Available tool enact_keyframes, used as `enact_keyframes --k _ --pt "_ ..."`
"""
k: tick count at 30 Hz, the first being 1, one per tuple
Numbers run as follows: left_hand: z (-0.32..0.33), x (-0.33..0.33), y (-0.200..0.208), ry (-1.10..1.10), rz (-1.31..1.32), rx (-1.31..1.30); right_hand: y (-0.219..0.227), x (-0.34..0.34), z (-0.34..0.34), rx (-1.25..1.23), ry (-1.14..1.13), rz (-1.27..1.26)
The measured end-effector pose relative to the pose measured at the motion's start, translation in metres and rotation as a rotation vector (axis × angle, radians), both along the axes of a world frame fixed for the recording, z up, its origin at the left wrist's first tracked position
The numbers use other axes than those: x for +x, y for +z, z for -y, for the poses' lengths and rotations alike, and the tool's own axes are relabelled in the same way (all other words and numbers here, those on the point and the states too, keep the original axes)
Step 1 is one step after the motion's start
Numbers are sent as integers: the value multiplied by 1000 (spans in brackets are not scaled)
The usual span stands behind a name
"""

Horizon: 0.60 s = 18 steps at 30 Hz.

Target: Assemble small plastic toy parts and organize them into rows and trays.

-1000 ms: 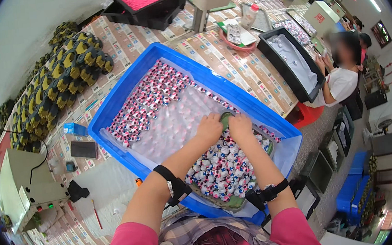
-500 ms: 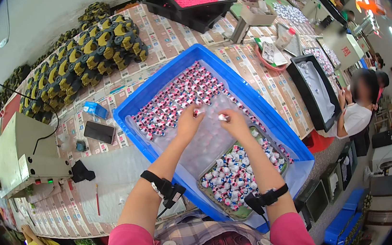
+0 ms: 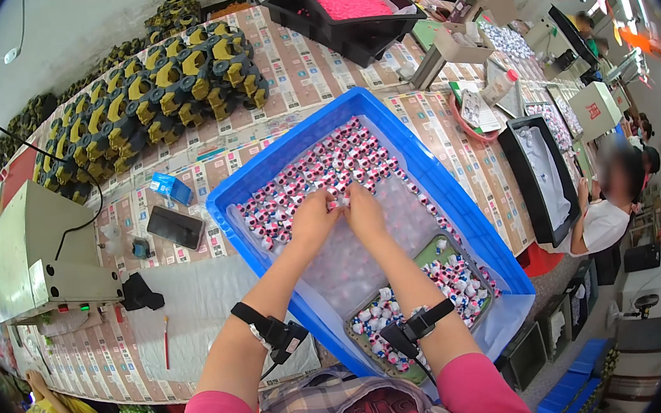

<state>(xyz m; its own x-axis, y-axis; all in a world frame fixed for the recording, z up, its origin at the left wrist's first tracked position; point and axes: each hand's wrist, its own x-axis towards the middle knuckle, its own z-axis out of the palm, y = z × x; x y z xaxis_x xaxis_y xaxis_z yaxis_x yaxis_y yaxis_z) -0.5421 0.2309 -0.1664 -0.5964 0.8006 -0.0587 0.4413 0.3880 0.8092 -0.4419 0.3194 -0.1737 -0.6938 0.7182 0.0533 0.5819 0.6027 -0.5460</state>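
Small white, pink and blue toy pieces [image 3: 303,179] stand in close rows at the far end of a blue plastic crate [image 3: 238,241] lined with a white translucent sheet [image 3: 329,268]. At the near edge of these rows, my left hand [image 3: 315,221] and my right hand [image 3: 365,214] are close together. The fingertips of both are pinched on small toy pieces, which they partly cover. Under my right forearm, a green tray [image 3: 432,250] rests inside the crate's near end, with a loose heap of similar pieces [image 3: 453,278] in it.
Left of the crate lie a dark phone [image 3: 175,226], a blue carton [image 3: 171,188] and a green machine [image 3: 42,251]. Yellow-and-black parts [image 3: 170,86] are stacked behind. Black bins [image 3: 345,9] hold pink material. At right, a person [image 3: 611,199] sits beside a black tray [image 3: 540,182].
My hands have come together and moved to the edge of the standing rows; before, they were apart, each pinching a piece. The whole view has shifted slightly.
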Motion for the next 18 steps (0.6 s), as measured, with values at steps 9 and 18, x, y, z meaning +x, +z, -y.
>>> enact_keyframes --k 9,18 --pt "-22 11 -9 -82 -199 -70 -13 13 -9 117 -28 65" --pt "-35 14 -8 -160 -336 -193 -6 21 -9 62 -61 93"
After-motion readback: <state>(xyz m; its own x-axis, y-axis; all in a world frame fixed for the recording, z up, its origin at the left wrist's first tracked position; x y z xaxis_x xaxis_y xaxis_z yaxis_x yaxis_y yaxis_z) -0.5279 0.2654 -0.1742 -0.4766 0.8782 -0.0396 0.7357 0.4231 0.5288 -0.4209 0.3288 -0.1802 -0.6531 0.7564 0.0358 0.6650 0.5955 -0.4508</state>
